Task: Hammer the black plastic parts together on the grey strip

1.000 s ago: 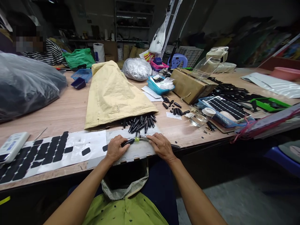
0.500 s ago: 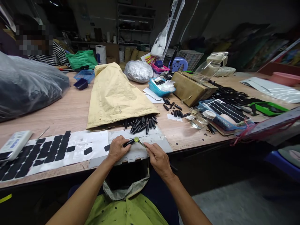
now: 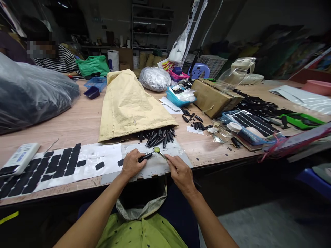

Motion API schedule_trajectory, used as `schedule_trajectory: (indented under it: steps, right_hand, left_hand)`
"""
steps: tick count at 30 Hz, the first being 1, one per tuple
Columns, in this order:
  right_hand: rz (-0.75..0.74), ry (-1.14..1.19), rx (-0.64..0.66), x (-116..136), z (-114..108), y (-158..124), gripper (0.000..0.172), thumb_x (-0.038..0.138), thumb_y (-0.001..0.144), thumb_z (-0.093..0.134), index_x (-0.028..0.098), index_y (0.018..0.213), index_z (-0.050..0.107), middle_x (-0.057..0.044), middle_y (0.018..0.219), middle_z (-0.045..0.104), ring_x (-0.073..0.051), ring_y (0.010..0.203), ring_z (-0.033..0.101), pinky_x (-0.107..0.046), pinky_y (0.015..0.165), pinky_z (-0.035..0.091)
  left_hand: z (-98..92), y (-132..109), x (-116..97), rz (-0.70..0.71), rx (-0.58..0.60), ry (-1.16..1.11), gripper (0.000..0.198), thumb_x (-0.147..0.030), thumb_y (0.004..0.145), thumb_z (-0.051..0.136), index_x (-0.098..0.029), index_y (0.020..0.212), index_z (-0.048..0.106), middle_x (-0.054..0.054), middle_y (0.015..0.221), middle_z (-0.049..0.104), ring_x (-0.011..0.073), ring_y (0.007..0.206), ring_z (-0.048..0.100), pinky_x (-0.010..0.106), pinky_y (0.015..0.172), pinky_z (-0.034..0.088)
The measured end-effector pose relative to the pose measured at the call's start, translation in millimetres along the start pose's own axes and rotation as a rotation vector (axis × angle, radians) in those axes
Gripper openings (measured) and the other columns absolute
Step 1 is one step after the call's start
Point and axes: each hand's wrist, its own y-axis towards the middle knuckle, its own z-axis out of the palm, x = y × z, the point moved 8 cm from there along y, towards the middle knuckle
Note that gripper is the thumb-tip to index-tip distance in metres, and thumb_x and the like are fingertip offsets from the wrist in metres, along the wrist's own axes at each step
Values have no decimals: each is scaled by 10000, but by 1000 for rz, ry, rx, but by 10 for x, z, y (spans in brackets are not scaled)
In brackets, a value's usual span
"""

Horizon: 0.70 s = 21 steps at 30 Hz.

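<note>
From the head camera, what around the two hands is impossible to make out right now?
Head view, black piece: rear end hidden inside left hand.
Head view, thin tool in right hand: green tip too small and blurred to identify; contact with the piece unclear.
Head view, tan sack: its paper hides what is inside.

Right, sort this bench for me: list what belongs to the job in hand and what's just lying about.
In use: left hand holding a black plastic piece; right hand holding a thin yellow-green-tipped tool; pile of black pieces spilling from the tan sack.
Lying about: sheet of black pads; white remote-style device; cardboard box; solar panel; green tray.
</note>
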Motion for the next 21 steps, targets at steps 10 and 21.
schedule_trajectory:
  steps: [10,21]
  right_hand:
    - [-320,-166,92,-237,75,344,280,128,908,534,251,1069,728,-44,891,644,-196,847,545,-318,760,398]
    - [-243,-5,71,-302,53,375,279,163,828,574,249,1037,738,-50,952,640,-220,898,574,-379,837,456]
  left_hand:
    - [-15,20,10,21,2,-66,207,-251,772,649,-219,939,767,31,844,617,189,817,605,312,746,476]
    - [108,-743,-396,401,267,101,188,-219,664,748,-241,850,759,71,1477,454,377,1308,397,559,1064,323]
